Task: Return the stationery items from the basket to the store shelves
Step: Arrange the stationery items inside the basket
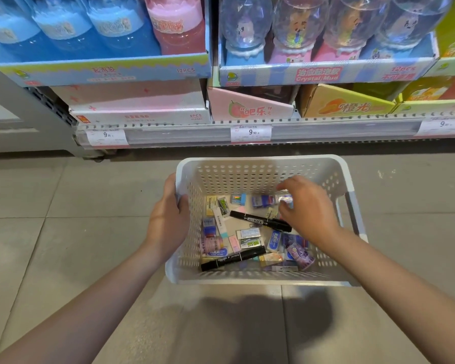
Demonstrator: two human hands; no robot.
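Inside the white perforated basket (260,177), the right hand (306,208) curls its grip around a small shiny wrapped eraser (285,198) near the far wall, above a black marker (260,221). Packaged erasers (250,239) and a second marker (233,258) litter the basket floor. At the basket's left rim the left hand (168,222) grips tight, shelf (247,132) beyond

grey floor tiles (50,232), price tags (250,133)

White perforated basket (260,169) at frame center holds 2 black markers (260,221) lying flat among scattered small packaged erasers (248,233).
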